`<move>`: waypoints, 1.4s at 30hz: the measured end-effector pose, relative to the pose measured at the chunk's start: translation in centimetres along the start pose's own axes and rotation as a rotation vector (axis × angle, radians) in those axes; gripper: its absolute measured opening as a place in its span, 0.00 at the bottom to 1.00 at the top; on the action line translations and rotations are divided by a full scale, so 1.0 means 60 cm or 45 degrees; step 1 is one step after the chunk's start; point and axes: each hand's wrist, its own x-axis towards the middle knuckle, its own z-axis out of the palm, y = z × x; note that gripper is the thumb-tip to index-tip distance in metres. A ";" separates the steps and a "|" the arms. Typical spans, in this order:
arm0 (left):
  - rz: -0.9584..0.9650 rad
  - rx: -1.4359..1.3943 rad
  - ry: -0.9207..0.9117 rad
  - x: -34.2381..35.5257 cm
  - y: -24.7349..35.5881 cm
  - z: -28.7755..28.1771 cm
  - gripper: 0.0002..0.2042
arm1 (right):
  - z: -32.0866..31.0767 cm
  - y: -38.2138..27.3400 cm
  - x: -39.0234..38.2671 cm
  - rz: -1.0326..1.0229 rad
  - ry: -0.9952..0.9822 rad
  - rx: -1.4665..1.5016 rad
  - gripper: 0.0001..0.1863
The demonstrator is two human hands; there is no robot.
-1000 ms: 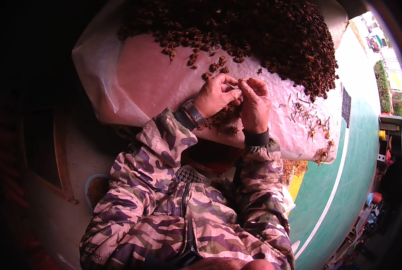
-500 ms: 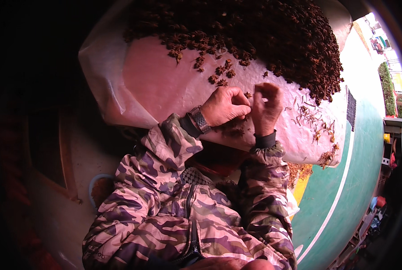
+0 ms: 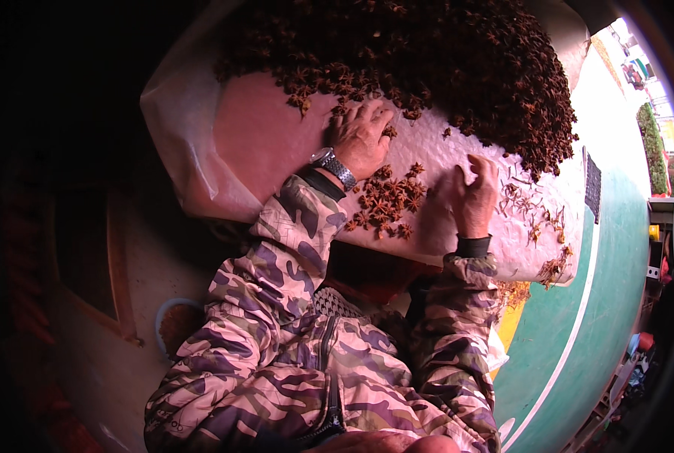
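A big heap of dark brown star anise (image 3: 427, 53) covers the far part of a plastic-covered table (image 3: 254, 128). My left hand (image 3: 362, 140) reaches to the heap's near edge. Its fingers are stretched out over a few loose pods, partly hiding them, and a metal wristwatch (image 3: 337, 166) is on that wrist. Closer to me lies a small cluster of star anise (image 3: 386, 200). Right of the cluster, my right hand (image 3: 479, 196) hovers over or rests on the sheet. Its fingers are loosely curled, thumb apart from the index finger, with nothing visible between them.
Thin stems and broken bits (image 3: 522, 198) are scattered right of my right hand, with more debris (image 3: 554, 266) at the table's right corner. A round blue-rimmed container (image 3: 163, 321) stands on the floor at left. Green flooring with a white line (image 3: 571, 332) lies at right.
My left hand has moved away from my right, forward to the heap's edge, and its fingers have spread. My right hand has shifted right and nearer, uncovering the small cluster.
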 end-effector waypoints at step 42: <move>0.026 -0.385 -0.228 -0.029 0.036 -0.041 0.13 | 0.074 -0.102 -0.008 -0.293 -0.406 0.015 0.06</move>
